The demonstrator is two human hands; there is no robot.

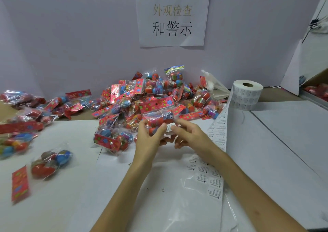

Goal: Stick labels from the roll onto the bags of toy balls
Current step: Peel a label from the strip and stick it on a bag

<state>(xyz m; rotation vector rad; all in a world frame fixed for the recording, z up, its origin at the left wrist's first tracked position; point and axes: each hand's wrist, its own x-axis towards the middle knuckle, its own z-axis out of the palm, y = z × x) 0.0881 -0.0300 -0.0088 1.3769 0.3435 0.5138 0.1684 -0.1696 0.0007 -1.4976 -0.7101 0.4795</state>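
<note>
Two hands are meeting above the middle of the surface (284,143), both holding one bag (159,120) of toy balls just in front of the pile of bags (152,93). The left hand (148,140) is gripping the bag from the left, its fingers curled round the red balls inside. The right hand (190,136) is pinching the bag's right side, with its thumb lying against a small white label (170,127) on the clear film and its other fingers curling underneath. Motion blur is making it hard to tell whether the label is lying flat. The roll (247,94) is standing on end to the right of the pile, well apart from the hands. Its strip of labels (219,134) is trailing down over the surface toward the person, passing just beside the right wrist. More loose bags (51,162) are lying on the left. A paper sign (172,16) is hanging on the wall behind.
</note>
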